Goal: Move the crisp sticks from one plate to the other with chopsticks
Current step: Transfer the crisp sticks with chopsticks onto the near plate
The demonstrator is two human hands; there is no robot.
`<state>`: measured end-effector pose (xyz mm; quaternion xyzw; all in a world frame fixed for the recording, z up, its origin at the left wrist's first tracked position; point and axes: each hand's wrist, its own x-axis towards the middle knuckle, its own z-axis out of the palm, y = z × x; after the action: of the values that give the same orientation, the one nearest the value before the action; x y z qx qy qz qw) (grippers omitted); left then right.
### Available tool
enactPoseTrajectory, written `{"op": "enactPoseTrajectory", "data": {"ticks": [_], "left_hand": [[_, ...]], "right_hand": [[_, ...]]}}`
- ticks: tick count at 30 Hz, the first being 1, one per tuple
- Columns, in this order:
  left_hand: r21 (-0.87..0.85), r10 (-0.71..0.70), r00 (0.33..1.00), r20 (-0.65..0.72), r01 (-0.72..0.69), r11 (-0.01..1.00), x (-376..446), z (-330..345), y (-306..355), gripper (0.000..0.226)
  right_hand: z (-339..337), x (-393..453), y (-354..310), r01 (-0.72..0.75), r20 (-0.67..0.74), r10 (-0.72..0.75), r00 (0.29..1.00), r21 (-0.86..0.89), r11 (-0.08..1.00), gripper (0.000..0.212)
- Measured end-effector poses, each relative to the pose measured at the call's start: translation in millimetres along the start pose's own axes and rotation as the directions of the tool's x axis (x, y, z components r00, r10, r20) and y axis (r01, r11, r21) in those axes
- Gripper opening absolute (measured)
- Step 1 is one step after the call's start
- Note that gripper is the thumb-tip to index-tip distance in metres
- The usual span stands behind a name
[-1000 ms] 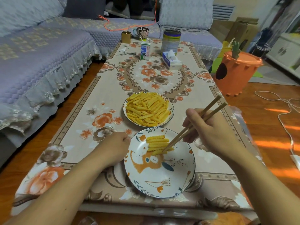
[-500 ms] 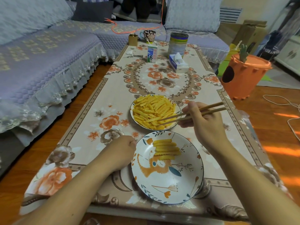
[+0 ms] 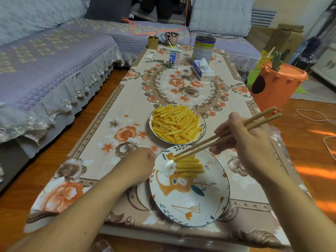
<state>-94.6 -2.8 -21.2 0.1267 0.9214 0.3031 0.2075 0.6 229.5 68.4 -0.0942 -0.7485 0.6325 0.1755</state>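
A far plate (image 3: pixel 202 132) is heaped with yellow crisp sticks (image 3: pixel 175 123). Nearer me lies a painted plate (image 3: pixel 190 210) with several crisp sticks (image 3: pixel 189 167) lined up in its upper part. My right hand (image 3: pixel 243 140) grips a pair of wooden chopsticks (image 3: pixel 223 136); their tips pinch one crisp stick (image 3: pixel 183 157) at the top of that row. My left hand (image 3: pixel 135 165) rests curled as a fist on the tablecloth, touching the near plate's left rim.
On the far end of the floral tablecloth (image 3: pixel 112 142) stand a milk carton (image 3: pixel 174 59), a tin can (image 3: pixel 204 48), a tissue pack (image 3: pixel 203 70) and a mug (image 3: pixel 171 38). A sofa (image 3: pixel 45 66) runs along the left; an orange bin (image 3: pixel 276 84) stands at the right.
My right hand swung the chopsticks from the near plate to the heaped far plate, then back over the near plate with a stick. My left hand stayed put.
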Motion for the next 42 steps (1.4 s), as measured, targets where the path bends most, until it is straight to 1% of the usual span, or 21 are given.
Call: {"op": "enactPoseTrajectory", "data": {"ticks": [2,5,7,9,11,13,14,16,18,19,21,23,26,28,32,34,36,39,42], "left_hand": [[0.018,-0.001,1.0,-0.017,0.001,1.0,0,-1,1,0.033],[0.045,-0.016,0.999,-0.033,0.018,0.999,-1,-3,3,0.031],[0.061,-0.012,0.999,-0.037,0.015,0.998,-1,-3,2,0.031],[0.069,-0.007,0.999,-0.037,0.009,0.998,-1,-2,2,0.032],[0.073,-0.002,0.999,-0.039,0.005,0.997,0,-1,2,0.033],[0.084,0.005,0.999,-0.04,-0.001,0.996,1,0,1,0.033],[0.091,0.007,0.999,-0.036,-0.003,0.996,1,1,0,0.033],[0.095,0.008,1.0,-0.028,-0.005,0.995,3,3,-2,0.034],[0.082,0.013,1.0,-0.027,-0.011,0.997,5,5,-5,0.035],[0.076,0.016,1.0,-0.027,-0.014,0.997,5,6,-6,0.036],[0.071,0.023,0.999,-0.026,-0.022,0.997,5,6,-6,0.036],[0.07,0.03,0.999,-0.028,-0.028,0.997,5,6,-5,0.036],[0.067,0.029,0.999,-0.032,-0.026,0.997,5,6,-5,0.036],[0.069,0.023,0.999,-0.035,-0.02,0.997,5,6,-5,0.035],[0.073,0.028,0.999,-0.035,-0.025,0.997,5,6,-4,0.036],[0.087,0.029,0.999,-0.034,-0.026,0.996,4,4,-2,0.035],[0.096,0.026,0.999,-0.034,-0.022,0.995,3,3,-2,0.034],[0.085,0.031,0.999,-0.036,-0.028,0.996,3,3,-3,0.034],[0.084,0.032,0.999,-0.037,-0.029,0.996,2,4,-2,0.033]], "right_hand": [[7,-7,4,0.049,0.1,-0.041,0.994,-0.084,0.995,0.048],[16,-11,17,0.171,0.224,-0.126,0.966,-0.195,0.966,0.047],[18,-10,22,0.221,0.268,-0.143,0.953,-0.286,0.932,0.051],[15,-9,22,0.255,0.282,-0.164,0.945,-0.328,0.91,0.048],[9,-7,18,0.256,0.247,-0.184,0.951,-0.3,0.919,0.042],[2,-6,10,0.229,0.167,-0.193,0.967,-0.237,0.944,0.037],[-2,-4,9,0.221,0.105,-0.203,0.974,-0.206,0.953,0.036],[-9,2,10,0.188,-0.068,-0.202,0.977,-0.165,0.968,0.034],[-14,12,18,0.114,-0.211,-0.133,0.968,-0.101,0.988,0.036],[-15,17,22,0.08,-0.245,-0.095,0.965,-0.071,0.994,0.037],[-14,23,29,0.034,-0.26,-0.044,0.965,-0.045,0.998,0.039],[-9,27,35,0.019,-0.241,-0.03,0.97,-0.048,0.999,0.038],[-1,29,40,0.02,-0.191,-0.038,0.981,-0.095,0.995,0.036],[1,29,41,0.015,-0.181,-0.036,0.983,-0.113,0.993,0.037],[-6,24,25,0.05,-0.215,-0.06,0.975,-0.049,0.998,0.043],[-8,15,15,0.08,-0.154,-0.083,0.985,-0.028,0.996,0.044],[-3,4,9,0.103,-0.027,-0.105,0.994,-0.041,0.994,0.044],[12,-6,14,0.153,0.132,-0.139,0.982,-0.105,0.983,0.042],[18,-5,18,0.186,0.18,-0.149,0.972,-0.208,0.96,0.041]]}}
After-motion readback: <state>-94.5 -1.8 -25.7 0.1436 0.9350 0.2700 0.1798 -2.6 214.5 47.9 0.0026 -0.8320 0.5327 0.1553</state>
